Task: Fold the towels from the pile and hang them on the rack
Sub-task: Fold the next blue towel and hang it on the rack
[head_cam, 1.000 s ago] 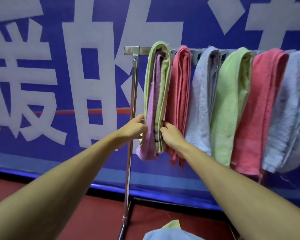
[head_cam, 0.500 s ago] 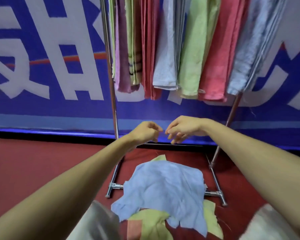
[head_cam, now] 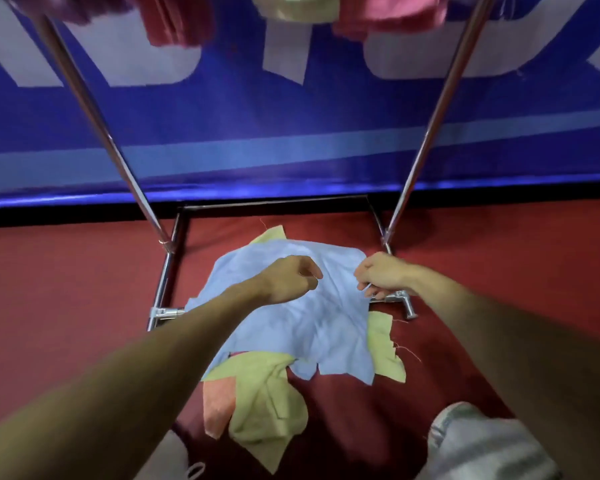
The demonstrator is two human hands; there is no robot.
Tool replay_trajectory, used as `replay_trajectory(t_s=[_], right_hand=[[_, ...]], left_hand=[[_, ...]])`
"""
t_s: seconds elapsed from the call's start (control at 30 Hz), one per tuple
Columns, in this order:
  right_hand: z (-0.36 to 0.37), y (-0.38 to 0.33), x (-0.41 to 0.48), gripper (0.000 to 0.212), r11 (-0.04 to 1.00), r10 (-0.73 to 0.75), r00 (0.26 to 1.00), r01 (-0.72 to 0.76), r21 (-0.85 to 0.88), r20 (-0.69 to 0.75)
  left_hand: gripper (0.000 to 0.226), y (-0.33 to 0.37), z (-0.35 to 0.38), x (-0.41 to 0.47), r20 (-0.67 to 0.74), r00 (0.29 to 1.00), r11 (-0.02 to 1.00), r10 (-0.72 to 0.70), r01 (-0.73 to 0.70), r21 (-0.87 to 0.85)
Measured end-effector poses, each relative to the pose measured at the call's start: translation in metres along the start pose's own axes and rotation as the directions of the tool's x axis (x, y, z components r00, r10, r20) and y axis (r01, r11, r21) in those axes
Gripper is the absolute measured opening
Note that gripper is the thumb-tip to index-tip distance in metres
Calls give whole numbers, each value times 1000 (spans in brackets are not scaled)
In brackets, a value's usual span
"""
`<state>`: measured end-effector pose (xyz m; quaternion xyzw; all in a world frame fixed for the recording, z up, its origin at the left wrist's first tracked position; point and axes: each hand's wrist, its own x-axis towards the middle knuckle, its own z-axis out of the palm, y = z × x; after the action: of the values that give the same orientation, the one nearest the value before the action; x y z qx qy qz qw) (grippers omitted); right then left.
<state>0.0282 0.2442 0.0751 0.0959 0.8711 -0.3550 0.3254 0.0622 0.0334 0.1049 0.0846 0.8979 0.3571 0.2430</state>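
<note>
The head view looks down on a pile of towels lying on the red floor [head_cam: 66,289] between the feet of the metal rack [head_cam: 442,98]. A pale blue towel [head_cam: 312,317] lies spread on top of the pile, crumpled, with a yellow-green towel [head_cam: 267,410] and an orange-pink towel [head_cam: 219,400] showing from under its near edge. Both bare arms reach forward to the blue towel. The left hand [head_cam: 288,278] is over the towel's upper middle with its fingers curled and the thumb close to the forefinger; no cloth shows between them, and whether it touches the towel or hovers above it cannot be told. The right hand [head_cam: 383,275] is at the towel's upper right edge, just in front of the rack's right foot, its fingers [head_cam: 368,289] curled downward against the cloth; the blur hides whether they pinch the edge or only touch it. Along the top of the frame hang the lower ends of a red towel [head_cam: 177,19], a green towel [head_cam: 295,8] and a pink towel [head_cam: 388,12], in front of a blue banner [head_cam: 291,126] with large white shapes. A pale trouser knee [head_cam: 482,445] shows at the lower right
</note>
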Motion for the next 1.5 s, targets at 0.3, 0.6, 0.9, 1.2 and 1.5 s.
replay_trajectory(t_s=[0.3, 0.6, 0.9, 1.2, 1.5], right_hand=[[75, 108, 102, 20, 959, 283, 929, -266, 103, -238], [117, 124, 124, 29, 842, 412, 887, -282, 459, -210], [81, 62, 75, 37, 963, 22, 942, 70, 259, -335], [19, -38, -9, 20, 906, -422, 862, 396, -148, -280], [-21, -143, -90, 21, 668, -732, 657, 641, -379, -180]], left_hand=[[24, -55, 80, 78, 51, 991, 984, -122, 128, -123], [30, -79, 103, 95, 131, 970, 942, -205, 232, -241], [30, -53, 52, 61, 132, 985, 983, -108, 126, -134], [20, 2, -40, -5, -47, 997, 995, 68, -71, -72], [22, 33, -104, -68, -256, 953, 977, 163, -192, -95]])
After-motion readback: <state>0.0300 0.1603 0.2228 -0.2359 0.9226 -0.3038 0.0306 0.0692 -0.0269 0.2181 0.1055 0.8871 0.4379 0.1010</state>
